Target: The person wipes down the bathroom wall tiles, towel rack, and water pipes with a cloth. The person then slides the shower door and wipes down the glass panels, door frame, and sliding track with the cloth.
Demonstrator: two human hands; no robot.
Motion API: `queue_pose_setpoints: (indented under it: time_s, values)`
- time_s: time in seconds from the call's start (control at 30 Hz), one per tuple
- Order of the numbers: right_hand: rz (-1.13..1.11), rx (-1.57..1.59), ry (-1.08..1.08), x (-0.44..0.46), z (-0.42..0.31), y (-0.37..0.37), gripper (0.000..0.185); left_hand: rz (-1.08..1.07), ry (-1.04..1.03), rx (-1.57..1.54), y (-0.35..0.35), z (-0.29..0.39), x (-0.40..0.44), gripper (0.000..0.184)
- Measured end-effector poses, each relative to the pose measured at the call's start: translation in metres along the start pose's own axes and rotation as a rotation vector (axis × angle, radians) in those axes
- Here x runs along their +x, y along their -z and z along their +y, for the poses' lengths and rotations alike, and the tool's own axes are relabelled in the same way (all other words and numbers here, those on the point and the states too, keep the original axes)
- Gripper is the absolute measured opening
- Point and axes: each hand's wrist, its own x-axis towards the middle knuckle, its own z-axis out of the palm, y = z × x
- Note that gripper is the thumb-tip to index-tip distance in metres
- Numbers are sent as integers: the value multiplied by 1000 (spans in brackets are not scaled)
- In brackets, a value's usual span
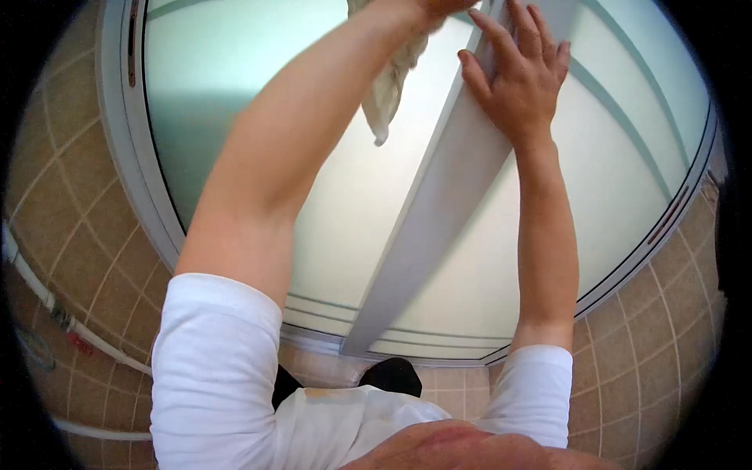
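My left hand (448, 5) is at the top edge of the view, mostly cut off, with its fingers largely out of sight. A pale, crumpled cloth (388, 98) hangs down from it in front of the frosted glass door panel (356, 211). Fingers spread, my right hand (523, 82) lies against the grey metal upright (450, 200) between the two glass panels, a little to the right of the left hand. Nothing is held in the right hand.
A second frosted panel (627, 157) stands on the right. Brown tiled walls (78, 172) flank the door frame. At lower left runs a white pipe (110, 352) with a red tag (79, 344). A dark shoe (393, 377) is by the door's bottom track.
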Motion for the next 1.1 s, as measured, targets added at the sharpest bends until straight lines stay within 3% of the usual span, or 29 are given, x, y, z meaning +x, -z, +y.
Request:
queue_pose_setpoints:
  time_s: [0.17, 0.27, 0.3, 0.33, 0.43, 0.47, 0.5, 0.57, 0.6, 0.63, 0.67, 0.73, 0.77, 0.8, 0.87, 0.93, 0.97, 1.03, 1.07, 1.1]
  values:
    - [69, -36, -12, 3, -5, -4, 24, -54, 2, -29, 31, 32, -77, 45]
    - [108, -189, 4, 1, 3, -15, 23, -116, 72, -19, 52, 56, -129, 44]
    - [88, -236, 38, 1, 10, -15, 23, -227, 79, -38, 65, 62, -148, 44]
    - [65, -280, 74, -1, 18, -19, 23, -86, 54, -9, 66, 69, -172, 34]
    - [211, -353, 156, -3, 47, -36, 20, -292, 212, -119, 97, 108, -254, 35]
    - [218, -343, 175, -3, 42, -32, 23, -349, 214, -151, 109, 116, -286, 56]
    - [225, -333, 195, -4, 38, -29, 25, -397, 216, -192, 121, 125, -322, 56]
    - [168, -163, 188, -1, 24, -14, 29, -718, 213, -230, 164, 145, -383, 45]
    - [111, -9, 194, 0, 8, -11, 43, -798, 180, -301, 186, 148, -425, 38]
    - [74, -338, 377, -3, 46, -31, 37, -854, 219, -493, 204, 150, -448, 35]
    - [95, -650, 578, -5, 84, -50, 54, -864, 222, -481, 218, 147, -449, 35]
    - [102, -595, 580, -3, 88, -52, 67, -1259, 558, -820, 237, 140, -443, 38]
    - [110, -574, 577, -2, 88, -53, 71, -1412, 883, -832, 241, 132, -410, 39]
    - [64, -590, 541, -2, 88, -50, 69, -1414, 885, -813, 238, 122, -379, 39]
    - [19, -598, 501, 0, 81, -48, 67, -1108, 1054, -933, 220, 102, -326, 38]
    - [47, -303, 320, 7, 66, -41, 57, -837, 962, -775, 202, 79, -282, 50]
    - [61, -208, 262, 8, 63, -38, 54, -709, 877, -633, 192, 68, -265, 50]
    - [65, -582, 523, 7, 73, -36, 42, -578, 780, -502, 172, 46, -248, 50]
    - [74, -708, 612, 7, 70, -32, 39, -372, 457, -267, 162, 33, -243, 47]
    - [120, -478, 442, 4, 59, -31, 36, -270, 289, -162, 156, 30, -242, 45]
